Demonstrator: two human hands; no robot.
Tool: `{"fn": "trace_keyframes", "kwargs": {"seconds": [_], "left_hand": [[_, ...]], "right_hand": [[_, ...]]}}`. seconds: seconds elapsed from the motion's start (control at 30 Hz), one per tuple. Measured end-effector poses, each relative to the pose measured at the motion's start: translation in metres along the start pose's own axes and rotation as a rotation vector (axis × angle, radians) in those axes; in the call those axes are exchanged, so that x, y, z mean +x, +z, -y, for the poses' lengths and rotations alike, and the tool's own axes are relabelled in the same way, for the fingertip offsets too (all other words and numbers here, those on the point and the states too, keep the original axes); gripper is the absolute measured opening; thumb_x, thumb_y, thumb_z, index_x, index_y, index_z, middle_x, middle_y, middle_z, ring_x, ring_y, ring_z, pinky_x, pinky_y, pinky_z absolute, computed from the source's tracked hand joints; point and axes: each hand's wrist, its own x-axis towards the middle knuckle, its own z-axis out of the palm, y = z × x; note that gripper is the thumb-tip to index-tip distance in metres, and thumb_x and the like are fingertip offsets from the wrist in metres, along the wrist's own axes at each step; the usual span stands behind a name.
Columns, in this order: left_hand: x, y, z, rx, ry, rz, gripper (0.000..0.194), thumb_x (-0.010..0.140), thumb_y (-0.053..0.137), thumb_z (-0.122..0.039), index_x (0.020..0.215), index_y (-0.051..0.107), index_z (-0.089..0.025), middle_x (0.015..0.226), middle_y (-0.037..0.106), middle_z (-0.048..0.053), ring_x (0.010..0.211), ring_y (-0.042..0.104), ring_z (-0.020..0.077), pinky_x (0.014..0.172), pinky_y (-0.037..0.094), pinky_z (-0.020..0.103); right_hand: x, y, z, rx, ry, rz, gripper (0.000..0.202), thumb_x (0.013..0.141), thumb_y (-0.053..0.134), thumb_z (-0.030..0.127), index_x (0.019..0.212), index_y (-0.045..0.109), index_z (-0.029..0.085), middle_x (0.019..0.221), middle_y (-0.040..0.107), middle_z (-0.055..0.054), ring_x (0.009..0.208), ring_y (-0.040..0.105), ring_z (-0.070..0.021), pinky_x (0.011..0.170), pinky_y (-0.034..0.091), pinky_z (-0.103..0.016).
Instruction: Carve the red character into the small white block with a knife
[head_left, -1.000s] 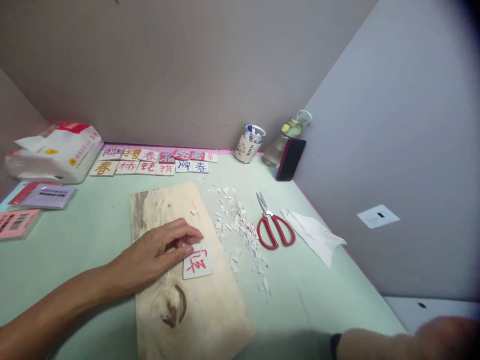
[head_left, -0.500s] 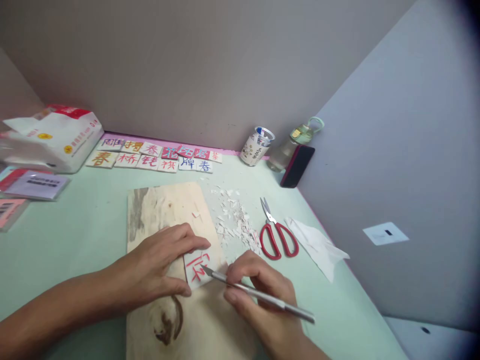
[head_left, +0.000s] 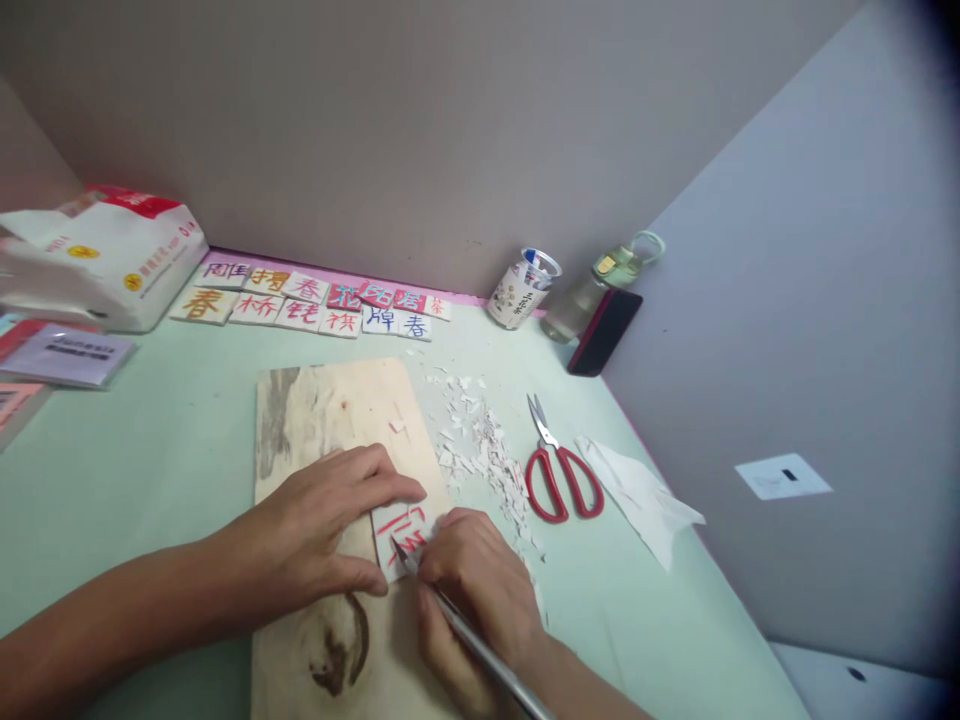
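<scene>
A small white tile (head_left: 390, 519) with red strokes lies on a wooden board (head_left: 375, 390). My left hand (head_left: 330, 530) holds it from the left, the index finger along its top edge and the thumb at its lower edge. In my right hand (head_left: 472, 590) is a silver craft knife (head_left: 491, 657), gripped like a pen. The blade tip touches or hovers just over the red strokes; which one cannot be made out. My right fingers cover the tile's right side.
White scraps (head_left: 480, 440) litter the mat right of the board. Red-handled scissors (head_left: 551, 470) and a tissue (head_left: 645, 505) lie beyond. Two rows of lettered tiles (head_left: 257, 308), a can (head_left: 519, 292), a bottle (head_left: 574, 305), a phone (head_left: 606, 333) and a tissue pack (head_left: 112, 260) stand behind.
My right hand has moved left, closer to the tile, and the knife now points more steeply up the view. Its tip has shifted slightly left and down on the strokes. The camera view has shifted slightly.
</scene>
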Motion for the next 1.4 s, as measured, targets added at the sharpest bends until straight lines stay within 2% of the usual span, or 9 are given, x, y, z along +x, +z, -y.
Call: {"fn": "trace_keyframes", "kwargs": {"seconds": [0.17, 0.4, 0.63, 0.9, 1.07, 1.4], "left_hand": [[0.000, 0.000, -0.001, 0.000, 0.004, -0.004, 0.072, 0.077, 0.087, -0.020, 0.136, 0.053, -0.044, 0.115, 0.056, -0.006, 0.107, 0.055, 0.0182, 0.093, 0.042, 0.026], [0.001, 0.000, -0.002, 0.004, -0.002, 0.005, 0.073, 0.077, 0.086, -0.017, 0.136, 0.053, -0.043, 0.114, 0.055, -0.004, 0.107, 0.055, 0.0195, 0.093, 0.042, 0.028], [0.002, 0.000, -0.003, -0.004, 0.000, -0.001, 0.072, 0.075, 0.086, -0.016, 0.134, 0.053, -0.042, 0.114, 0.055, -0.006, 0.107, 0.054, 0.0184, 0.092, 0.041, 0.027], [0.001, -0.001, -0.004, -0.007, -0.009, 0.007, 0.072, 0.075, 0.085, -0.014, 0.133, 0.053, -0.042, 0.114, 0.054, -0.007, 0.108, 0.054, 0.0170, 0.093, 0.041, 0.026], [0.001, -0.002, -0.004, -0.010, -0.017, 0.007, 0.068, 0.077, 0.083, -0.017, 0.133, 0.055, -0.042, 0.114, 0.054, -0.006, 0.108, 0.054, 0.0178, 0.093, 0.041, 0.027], [0.002, 0.001, -0.001, -0.008, -0.030, -0.002, 0.071, 0.075, 0.086, -0.018, 0.133, 0.054, -0.044, 0.116, 0.054, -0.006, 0.109, 0.053, 0.0183, 0.094, 0.041, 0.027]], "right_hand": [[0.001, 0.000, 0.000, 0.001, -0.006, 0.001, 0.021, 0.081, 0.049, 0.006, 0.095, 0.051, 0.022, 0.075, 0.059, -0.002, 0.067, 0.056, -0.0179, 0.067, 0.050, -0.036], [0.001, -0.003, 0.002, -0.013, 0.035, 0.048, 0.021, 0.081, 0.051, 0.006, 0.095, 0.053, 0.021, 0.076, 0.058, -0.002, 0.071, 0.057, -0.0188, 0.065, 0.047, -0.034], [0.004, -0.004, 0.000, 0.016, 0.003, 0.070, 0.023, 0.079, 0.050, 0.003, 0.093, 0.052, 0.020, 0.078, 0.061, -0.003, 0.069, 0.057, -0.0186, 0.067, 0.043, -0.036], [0.012, -0.014, 0.005, -0.017, 0.024, 0.201, 0.017, 0.082, 0.047, 0.007, 0.090, 0.048, 0.022, 0.076, 0.056, -0.002, 0.069, 0.053, -0.0181, 0.069, 0.043, -0.036], [0.015, -0.013, 0.006, -0.017, 0.005, 0.155, 0.017, 0.083, 0.045, 0.006, 0.087, 0.044, 0.022, 0.072, 0.049, 0.000, 0.066, 0.049, -0.0173, 0.068, 0.041, -0.036], [0.016, -0.015, 0.006, 0.019, 0.042, 0.169, 0.017, 0.081, 0.045, 0.007, 0.086, 0.042, 0.023, 0.071, 0.048, 0.002, 0.064, 0.049, -0.0161, 0.072, 0.043, -0.036]]}}
